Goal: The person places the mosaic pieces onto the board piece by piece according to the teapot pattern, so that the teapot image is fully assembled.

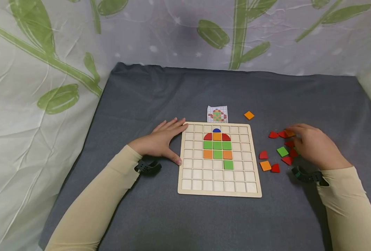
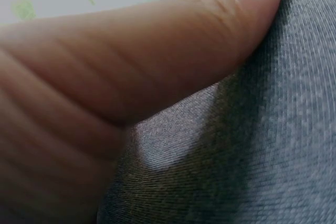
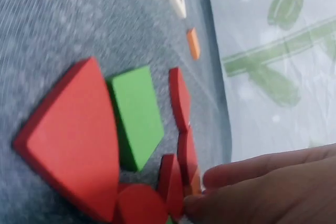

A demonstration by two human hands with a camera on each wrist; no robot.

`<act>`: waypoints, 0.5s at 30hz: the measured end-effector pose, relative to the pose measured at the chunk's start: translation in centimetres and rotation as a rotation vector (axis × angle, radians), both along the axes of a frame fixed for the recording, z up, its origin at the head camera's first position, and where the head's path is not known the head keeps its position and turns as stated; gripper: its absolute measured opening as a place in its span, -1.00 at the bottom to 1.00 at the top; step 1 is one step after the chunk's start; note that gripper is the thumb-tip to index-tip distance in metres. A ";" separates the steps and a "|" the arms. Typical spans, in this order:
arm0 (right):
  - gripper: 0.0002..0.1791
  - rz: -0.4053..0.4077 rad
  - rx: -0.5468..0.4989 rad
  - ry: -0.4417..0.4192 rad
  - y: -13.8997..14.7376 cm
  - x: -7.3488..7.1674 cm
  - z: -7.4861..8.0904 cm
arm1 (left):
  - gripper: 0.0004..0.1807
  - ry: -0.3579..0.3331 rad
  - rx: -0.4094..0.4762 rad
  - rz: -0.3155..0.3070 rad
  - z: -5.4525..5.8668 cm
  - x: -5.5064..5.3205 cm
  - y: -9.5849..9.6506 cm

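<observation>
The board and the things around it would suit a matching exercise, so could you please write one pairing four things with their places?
Things:
1. Card
2. Blue piece
3. Left hand
4. Right hand

Places:
A. Laid inside the grid of the board
B. At the loose pieces
C. By the board's far edge
D. At the board's left side

Pairs: 1-C, 2-A, 3-D, 4-B
</observation>
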State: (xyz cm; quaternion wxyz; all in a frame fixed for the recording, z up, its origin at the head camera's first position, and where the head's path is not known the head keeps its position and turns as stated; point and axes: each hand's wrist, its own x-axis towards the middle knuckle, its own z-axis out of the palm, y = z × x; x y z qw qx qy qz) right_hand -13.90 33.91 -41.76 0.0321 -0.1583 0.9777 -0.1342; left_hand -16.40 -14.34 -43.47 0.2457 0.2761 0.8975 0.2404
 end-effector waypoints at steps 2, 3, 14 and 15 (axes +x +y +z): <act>-0.62 0.006 0.001 0.006 0.1 -0.1 -0.2 | 0.50 0.000 0.001 0.002 0.0 0.0 0.0; -0.65 0.005 0.001 0.011 0.1 -0.2 -0.2 | 0.50 0.000 0.001 0.003 0.0 0.0 0.0; -0.78 -0.027 0.056 0.031 -0.6 -1.1 -0.3 | 0.48 -0.009 0.010 0.010 0.0 0.0 0.0; -0.79 -0.028 0.056 0.035 -0.6 -1.2 -0.3 | 0.48 -0.009 0.009 0.009 -0.1 0.0 0.0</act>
